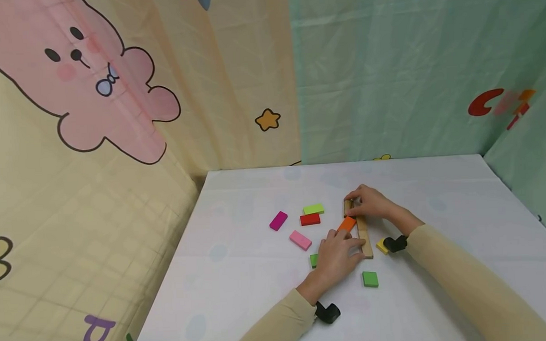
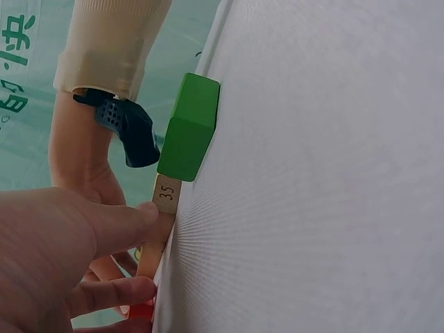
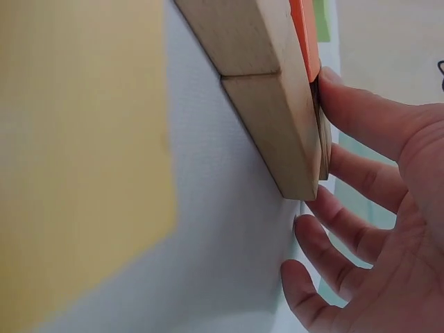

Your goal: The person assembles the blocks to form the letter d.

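Two light wooden blocks (image 1: 363, 232) lie end to end in a row on the white table. With thumb and fingers, my right hand (image 1: 369, 202) pinches a short wooden block (image 3: 324, 149) beside the row's far end. An orange block (image 1: 346, 224) lies at an angle against the row's left side. My left hand (image 1: 335, 256) rests at the near part of the row, its thumb and a finger touching the wood, other fingers over the orange block's near end. The number 35 shows on a wooden block (image 2: 166, 194) by the left thumb.
Left of the hands lie a magenta block (image 1: 278, 220), a pink block (image 1: 300, 240), a red block (image 1: 310, 219) and a lime block (image 1: 313, 209). A green block (image 1: 370, 279) lies in front, another green block (image 1: 314, 261) partly behind the left hand. A yellow block (image 1: 382, 246) sits by the right wrist.
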Demonstrator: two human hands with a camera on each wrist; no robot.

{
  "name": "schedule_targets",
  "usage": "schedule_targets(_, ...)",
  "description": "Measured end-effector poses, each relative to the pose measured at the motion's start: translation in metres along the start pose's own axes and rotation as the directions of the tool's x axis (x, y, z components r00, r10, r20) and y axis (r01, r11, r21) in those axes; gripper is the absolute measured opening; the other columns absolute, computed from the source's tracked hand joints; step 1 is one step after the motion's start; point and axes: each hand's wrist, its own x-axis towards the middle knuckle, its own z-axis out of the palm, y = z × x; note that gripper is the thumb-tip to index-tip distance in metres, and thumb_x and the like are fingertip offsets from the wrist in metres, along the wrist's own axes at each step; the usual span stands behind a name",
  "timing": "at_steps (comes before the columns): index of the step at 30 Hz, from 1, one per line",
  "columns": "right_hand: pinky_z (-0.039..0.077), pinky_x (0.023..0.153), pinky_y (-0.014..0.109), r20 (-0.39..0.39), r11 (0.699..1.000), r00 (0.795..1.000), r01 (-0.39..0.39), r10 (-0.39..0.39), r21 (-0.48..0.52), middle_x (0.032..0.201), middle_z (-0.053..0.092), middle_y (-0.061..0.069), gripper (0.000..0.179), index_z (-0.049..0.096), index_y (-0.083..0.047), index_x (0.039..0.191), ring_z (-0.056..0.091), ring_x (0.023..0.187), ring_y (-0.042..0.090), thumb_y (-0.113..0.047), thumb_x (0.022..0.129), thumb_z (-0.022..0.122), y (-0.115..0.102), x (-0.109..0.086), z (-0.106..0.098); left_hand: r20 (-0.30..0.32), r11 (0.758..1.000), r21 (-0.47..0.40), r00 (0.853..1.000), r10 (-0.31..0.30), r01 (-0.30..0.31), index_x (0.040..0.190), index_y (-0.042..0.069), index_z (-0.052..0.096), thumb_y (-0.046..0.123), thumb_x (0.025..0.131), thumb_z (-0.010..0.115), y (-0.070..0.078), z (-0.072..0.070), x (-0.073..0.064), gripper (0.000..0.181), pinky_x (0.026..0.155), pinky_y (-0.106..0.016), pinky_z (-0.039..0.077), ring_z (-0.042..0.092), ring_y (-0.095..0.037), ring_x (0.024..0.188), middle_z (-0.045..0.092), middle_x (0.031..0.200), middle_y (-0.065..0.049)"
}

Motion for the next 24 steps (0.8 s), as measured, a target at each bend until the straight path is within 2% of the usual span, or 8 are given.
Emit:
schedule_targets(6,0.049,0.086,0.047,-0.013,1.0,1.0,0.012,-0.012,-0.004,0.118,0.057,0.017,0.05,0.066,-0.004,0.13,0.055,0.101,0.033,-0.028,0.089,0.079,-0.0047,-0.0013,-0.0003,-0.008,1.0,0.002,1.0,0.014,-0.014,0.126,0.039,0.071,0.043,0.091,0.074,-0.0018,-0.0005,0.0011,0.035,0.073,-0.022,0.04,0.046,-0.012,0.105,0.058,0.112,0.009)
schedule_targets(11,0.048,0.094,0.053,-0.018,0.998,0.998,0.057,-0.057,-0.004,0.121,0.06,0.017,0.049,0.064,-0.003,0.13,0.058,0.109,0.037,-0.024,0.089,0.08,-0.006,-0.0002,-0.0001,-0.002,1.0,-0.002,1.0,0.011,-0.011,0.127,0.039,0.071,0.043,0.091,0.074,-0.0022,-0.001,0.0024,0.036,0.073,-0.022,0.039,0.046,-0.011,0.104,0.058,0.112,0.01)
schedule_targets(20,0.049,0.092,0.048,-0.007,0.997,0.999,0.042,-0.042,0.062,0.122,0.062,0.015,0.046,0.064,-0.012,0.126,0.056,0.106,0.032,-0.024,0.085,0.083,-0.0018,0.0022,0.0032,0.013,1.0,-0.01,1.0,-0.011,0.011,0.127,0.041,0.07,0.044,0.091,0.074,-0.0011,0.0007,0.0003,0.036,0.075,-0.023,0.04,0.046,-0.01,0.104,0.058,0.112,0.011)
schedule_targets(24,0.049,0.093,0.049,-0.004,0.997,0.999,0.039,-0.039,0.069,0.122,0.063,0.015,0.046,0.064,-0.014,0.125,0.056,0.107,0.032,-0.021,0.084,0.084,-0.0034,0.003,0.0038,0.005,1.0,-0.006,1.0,0.0,0.0,0.127,0.041,0.07,0.044,0.091,0.073,-0.0022,0.003,-0.0003,0.036,0.075,-0.023,0.041,0.046,-0.01,0.105,0.058,0.113,0.011)
